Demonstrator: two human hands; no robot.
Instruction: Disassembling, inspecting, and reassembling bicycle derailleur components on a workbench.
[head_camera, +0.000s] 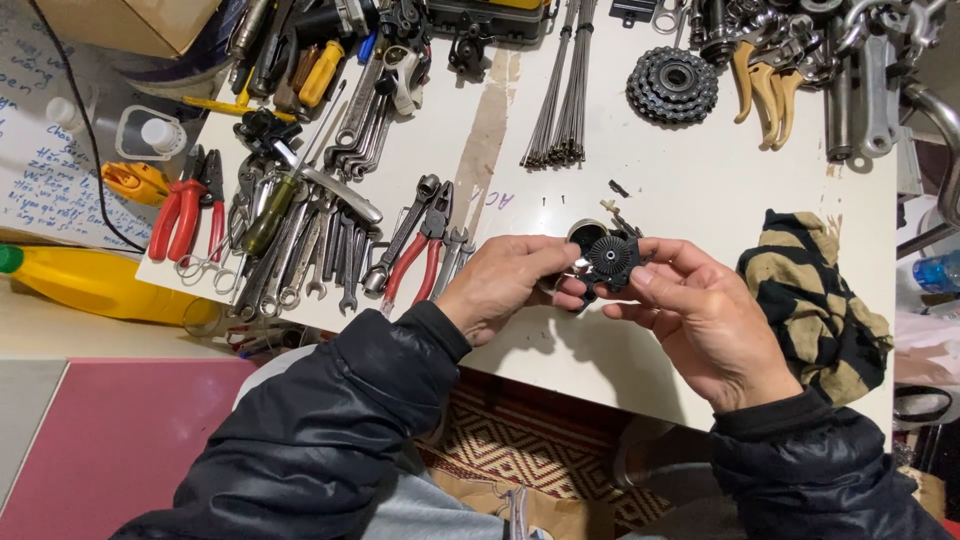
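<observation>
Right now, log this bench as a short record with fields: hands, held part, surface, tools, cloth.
left hand: steadies the small black toothed wheel from the left
right hand: pinches the same wheel from the right
held part: small black toothed wheel, raised above the table edge
surface: white table
tools: spanners, red-handled pliers, spokes, sprocket cluster
cloth: striped rag, right of the hands

1. The wheel (610, 257) is black, toothed.
2. The table (700, 180) is white, with a tan tape strip (483, 135).
3. The rag (820, 300) has black and tan stripes.
4. The pliers (185, 215) have red handles.
5. The bottle (95, 283) is yellow, green-capped.
6. The sleeves (330, 430) are black.
7. The mat (520, 445) is brown-and-cream zigzag.
</observation>
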